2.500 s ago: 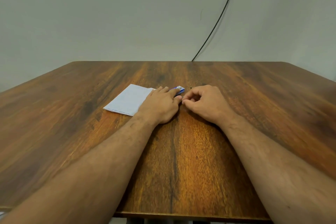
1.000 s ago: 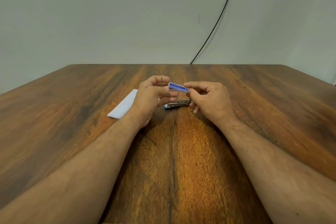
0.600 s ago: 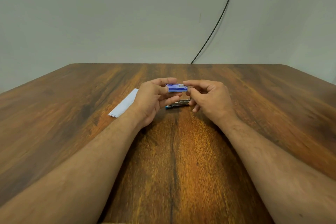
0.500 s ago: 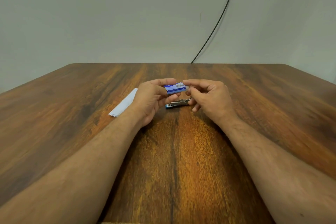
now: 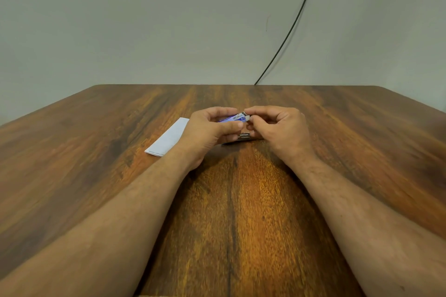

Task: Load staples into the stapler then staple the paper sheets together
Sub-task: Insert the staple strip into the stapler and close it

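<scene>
I'm seeing the left hand [image 5: 207, 131] gripping a blue staple box [image 5: 235, 118] above the table [image 5: 241, 212], the right hand [image 5: 280, 128] pinching its right end. Stapler [image 5: 243, 138] lying just beneath, between them. Paper sheets [image 5: 169, 137] lying left, beside the left wrist.

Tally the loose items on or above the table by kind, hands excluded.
Staple box, held between left hand and right hand: 1
Stapler, on the table beneath the hands: 1
Paper stack, sheets not countable: 1
Total: 3
</scene>
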Demonstrator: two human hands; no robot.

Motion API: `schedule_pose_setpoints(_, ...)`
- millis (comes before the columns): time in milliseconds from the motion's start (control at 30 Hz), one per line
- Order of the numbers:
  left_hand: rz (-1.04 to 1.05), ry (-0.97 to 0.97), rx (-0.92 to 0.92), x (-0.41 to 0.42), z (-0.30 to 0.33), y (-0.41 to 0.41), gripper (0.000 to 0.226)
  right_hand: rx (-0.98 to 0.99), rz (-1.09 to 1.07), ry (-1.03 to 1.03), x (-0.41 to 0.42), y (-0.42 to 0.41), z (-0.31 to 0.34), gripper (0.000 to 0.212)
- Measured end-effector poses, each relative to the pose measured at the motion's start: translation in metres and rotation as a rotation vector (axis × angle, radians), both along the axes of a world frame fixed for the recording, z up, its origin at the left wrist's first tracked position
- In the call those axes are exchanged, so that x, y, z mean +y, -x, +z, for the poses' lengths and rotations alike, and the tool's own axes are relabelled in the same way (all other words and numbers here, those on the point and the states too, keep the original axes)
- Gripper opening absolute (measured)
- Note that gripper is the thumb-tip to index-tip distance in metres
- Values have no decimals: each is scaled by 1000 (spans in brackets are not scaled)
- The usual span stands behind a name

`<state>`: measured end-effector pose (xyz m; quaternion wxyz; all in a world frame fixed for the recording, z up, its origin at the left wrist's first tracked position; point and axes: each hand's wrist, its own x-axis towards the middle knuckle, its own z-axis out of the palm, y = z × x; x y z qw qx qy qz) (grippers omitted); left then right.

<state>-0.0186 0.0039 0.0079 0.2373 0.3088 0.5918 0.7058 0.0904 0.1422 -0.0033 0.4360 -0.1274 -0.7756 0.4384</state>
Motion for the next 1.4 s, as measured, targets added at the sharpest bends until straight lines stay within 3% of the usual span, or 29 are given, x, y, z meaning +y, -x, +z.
schedule_pose_setpoints(467, 35, 15, -19, -3, 4, 0, 33, 11, -5, 1, -7, -4, 6, 20)
schedule_pose_setpoints(733, 19, 102, 28, -2, 2, -4, 35, 107, -143, -202, -7, -5, 10, 19)
schedule_pose_setpoints(1067, -14, 70, 0, -1, 0, -3, 37, -40, -140, -423, -5, 0, 6, 7)
schedule_pose_setpoints(1400, -28, 33, -58, 0, 0, 0, 35, -79, -76, -293, -5, -1, 8, 11)
